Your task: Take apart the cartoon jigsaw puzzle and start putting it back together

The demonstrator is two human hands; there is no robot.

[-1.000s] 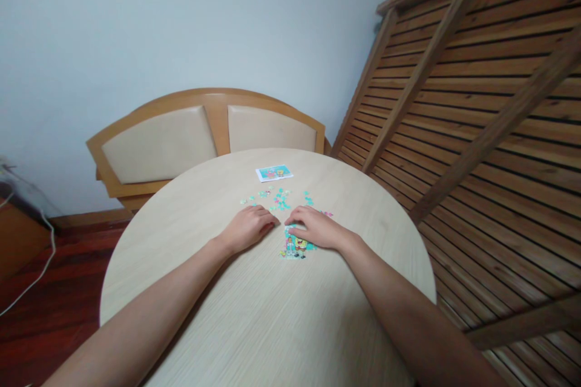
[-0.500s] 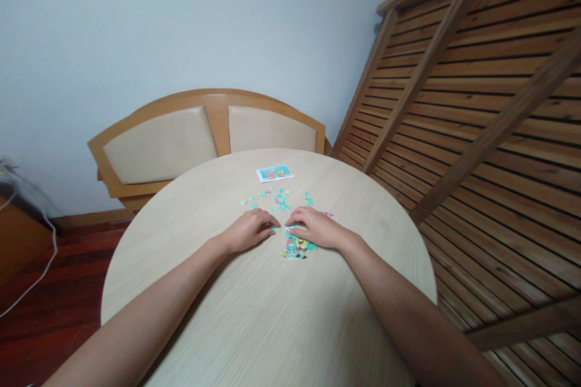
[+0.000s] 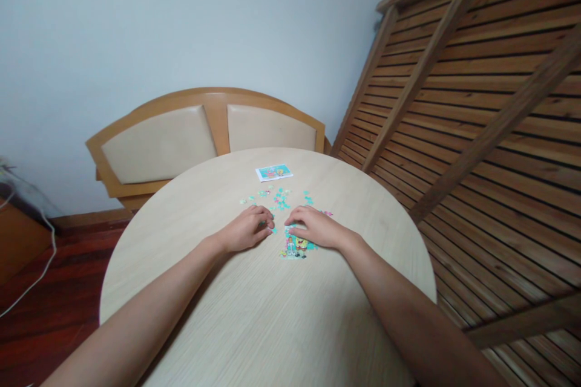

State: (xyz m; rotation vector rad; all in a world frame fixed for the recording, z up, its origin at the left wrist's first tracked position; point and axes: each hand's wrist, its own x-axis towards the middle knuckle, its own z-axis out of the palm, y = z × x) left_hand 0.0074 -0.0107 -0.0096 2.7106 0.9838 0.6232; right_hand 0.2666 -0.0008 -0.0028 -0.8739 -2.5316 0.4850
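A partly joined jigsaw puzzle (image 3: 300, 247) lies flat on the round table, showing a yellow cartoon figure with a smaller figure beside it. My right hand (image 3: 314, 227) rests over its upper part, fingers and thumb curled together at its top left edge and hiding some of it. Just left of it, my left hand (image 3: 249, 230) is curled, with a small teal puzzle piece (image 3: 274, 231) at its thumb and fingertips. Beyond both hands, loose puzzle pieces (image 3: 281, 198) are scattered, mostly teal with some pink and pale ones.
A picture card (image 3: 274, 173) with a similar cartoon scene lies toward the table's far side. The round table (image 3: 254, 326) stands before a padded headboard (image 3: 158, 142). On the right leans a slatted wooden panel (image 3: 476, 103); a white cable (image 3: 53, 248) hangs at far left.
My left hand has drawn back slightly to the left, away from the joined puzzle. My right hand stays nearly in place over it. The card and loose pieces look unmoved.
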